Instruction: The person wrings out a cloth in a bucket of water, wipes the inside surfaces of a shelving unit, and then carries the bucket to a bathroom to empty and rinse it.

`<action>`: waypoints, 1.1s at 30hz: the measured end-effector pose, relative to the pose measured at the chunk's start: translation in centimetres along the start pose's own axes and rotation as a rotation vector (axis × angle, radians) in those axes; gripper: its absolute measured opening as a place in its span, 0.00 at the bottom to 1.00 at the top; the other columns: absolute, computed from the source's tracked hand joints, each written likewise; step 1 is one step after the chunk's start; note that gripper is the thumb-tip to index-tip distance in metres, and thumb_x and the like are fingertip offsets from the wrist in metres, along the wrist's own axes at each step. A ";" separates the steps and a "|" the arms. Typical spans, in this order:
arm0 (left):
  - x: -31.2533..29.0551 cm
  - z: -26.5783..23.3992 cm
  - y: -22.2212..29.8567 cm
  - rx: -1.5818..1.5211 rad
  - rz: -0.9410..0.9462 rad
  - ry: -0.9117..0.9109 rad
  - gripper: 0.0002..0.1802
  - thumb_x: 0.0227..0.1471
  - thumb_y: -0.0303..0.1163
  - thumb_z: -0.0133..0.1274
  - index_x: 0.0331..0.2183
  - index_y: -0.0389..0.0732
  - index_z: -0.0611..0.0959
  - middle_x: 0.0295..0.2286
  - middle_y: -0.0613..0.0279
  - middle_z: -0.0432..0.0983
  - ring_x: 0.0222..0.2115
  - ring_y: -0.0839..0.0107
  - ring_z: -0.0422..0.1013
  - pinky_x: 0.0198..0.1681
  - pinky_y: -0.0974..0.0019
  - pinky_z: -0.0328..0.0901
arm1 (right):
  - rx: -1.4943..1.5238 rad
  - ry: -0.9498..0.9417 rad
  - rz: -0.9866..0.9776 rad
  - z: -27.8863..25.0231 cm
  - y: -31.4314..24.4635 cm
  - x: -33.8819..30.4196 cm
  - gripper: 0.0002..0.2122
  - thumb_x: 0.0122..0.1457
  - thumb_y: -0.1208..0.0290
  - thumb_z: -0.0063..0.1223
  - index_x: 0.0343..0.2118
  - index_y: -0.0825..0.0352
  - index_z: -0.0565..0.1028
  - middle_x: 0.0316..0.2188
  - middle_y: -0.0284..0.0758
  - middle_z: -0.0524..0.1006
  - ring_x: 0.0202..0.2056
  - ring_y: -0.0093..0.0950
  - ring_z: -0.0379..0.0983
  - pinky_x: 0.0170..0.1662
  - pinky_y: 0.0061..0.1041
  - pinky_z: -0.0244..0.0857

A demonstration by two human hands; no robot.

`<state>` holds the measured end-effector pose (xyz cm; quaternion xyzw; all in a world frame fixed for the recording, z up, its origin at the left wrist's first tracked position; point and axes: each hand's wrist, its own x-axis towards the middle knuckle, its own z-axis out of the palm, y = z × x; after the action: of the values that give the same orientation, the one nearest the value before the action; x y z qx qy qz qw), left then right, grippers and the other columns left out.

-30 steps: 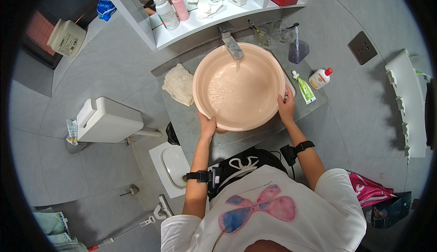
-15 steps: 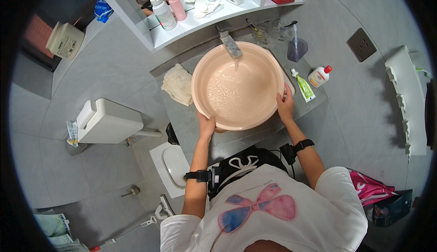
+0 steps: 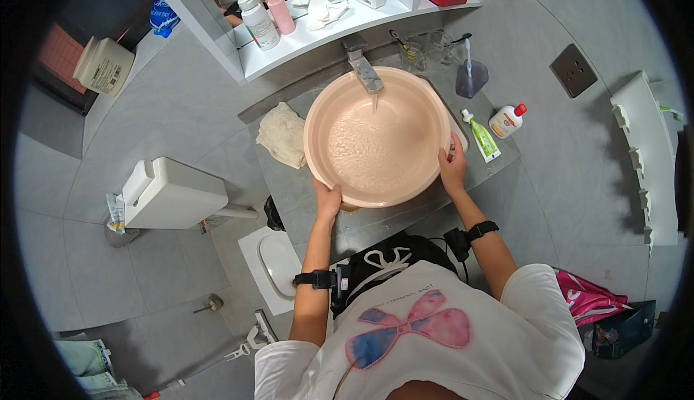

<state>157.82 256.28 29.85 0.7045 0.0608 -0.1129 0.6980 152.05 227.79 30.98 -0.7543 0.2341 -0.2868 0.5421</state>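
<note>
A round peach-coloured plastic basin (image 3: 423,176) rests over the sink, under the faucet (image 3: 365,73). Water runs in a thin stream from the spout, and the water in the basin is rippled. My left hand (image 3: 327,199) grips the rim at the near left, thumb on top and fingers hidden below. On the right side, my right hand (image 3: 453,166) holds the rim the same way. A cream cloth (image 3: 282,135) lies left of the basin. To the right are a green toothpaste tube (image 3: 482,137) and a white bottle with a red cap (image 3: 507,121).
Behind the basin, a white shelf (image 3: 311,44) carries bottles and crumpled tissue. A purple cup with a toothbrush (image 3: 471,78) and clear glasses (image 3: 426,51) stand at the counter's back right. A white cistern (image 3: 181,192) and squat toilet (image 3: 277,266) are at the left.
The ripples in the basin's water have shifted as the stream keeps running. Both hands stay in place on the rim.
</note>
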 end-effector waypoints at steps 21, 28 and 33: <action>-0.5 0.3 0.8 0.011 0.014 0.004 0.34 0.36 0.16 0.39 0.49 0.31 0.51 0.45 0.47 0.54 0.49 0.59 0.54 0.52 0.65 0.49 | -0.019 0.005 0.012 -0.1 -0.3 -0.2 0.23 0.48 0.73 0.48 0.49 0.62 0.62 0.31 0.36 0.71 0.25 0.23 0.67 0.29 0.20 0.62; -0.3 0.2 0.6 0.036 0.026 0.004 0.34 0.36 0.16 0.39 0.49 0.31 0.50 0.46 0.47 0.53 0.49 0.59 0.53 0.53 0.65 0.48 | -0.027 0.008 0.013 -0.1 -0.5 -0.2 0.23 0.48 0.73 0.48 0.50 0.62 0.61 0.31 0.37 0.71 0.24 0.22 0.67 0.29 0.20 0.63; -0.5 0.4 0.8 0.025 0.018 0.003 0.35 0.36 0.15 0.38 0.50 0.31 0.50 0.46 0.47 0.53 0.49 0.59 0.53 0.53 0.65 0.48 | -0.030 0.008 0.014 -0.1 -0.3 -0.2 0.23 0.48 0.73 0.49 0.50 0.62 0.61 0.32 0.36 0.71 0.25 0.22 0.67 0.30 0.20 0.63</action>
<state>157.53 255.92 30.77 0.7138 0.0541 -0.1063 0.6902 151.83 227.93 31.25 -0.7596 0.2460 -0.2825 0.5317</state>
